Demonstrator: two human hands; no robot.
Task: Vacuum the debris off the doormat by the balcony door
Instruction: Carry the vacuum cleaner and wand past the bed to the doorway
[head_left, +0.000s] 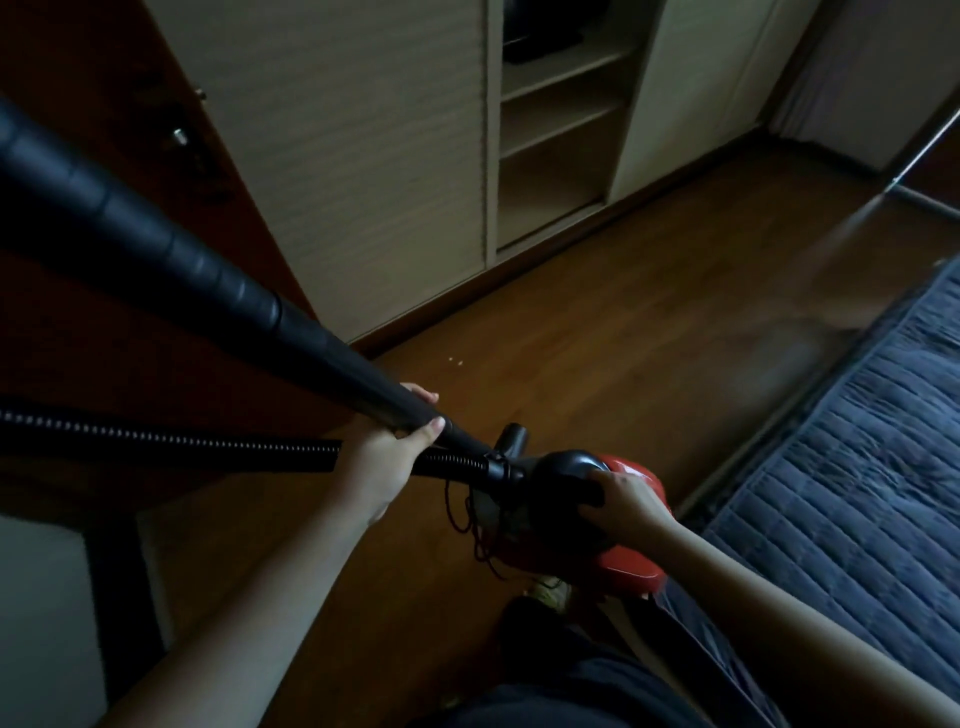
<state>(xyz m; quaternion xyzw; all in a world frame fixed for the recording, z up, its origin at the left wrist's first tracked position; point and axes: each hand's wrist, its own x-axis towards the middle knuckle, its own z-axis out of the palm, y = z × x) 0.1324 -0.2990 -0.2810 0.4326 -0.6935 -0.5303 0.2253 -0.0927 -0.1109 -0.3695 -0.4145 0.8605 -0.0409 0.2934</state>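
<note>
Black tube looms closest, left hand wrapped in a firm grip round it to steer. Right hand grips the red vacuum body, carrying it clear of the floor. No doormat in sight; bed right of vacuum.

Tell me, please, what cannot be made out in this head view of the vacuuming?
- Doormat and balcony door: not in the head view.
- Vacuum tube: its nozzle end is cut off by the left edge.
- Ribbed hose: also runs off the left edge.
- Red vacuum body: its top is covered by the right hand.
- Pale specks on the floor: too small to identify.
</note>
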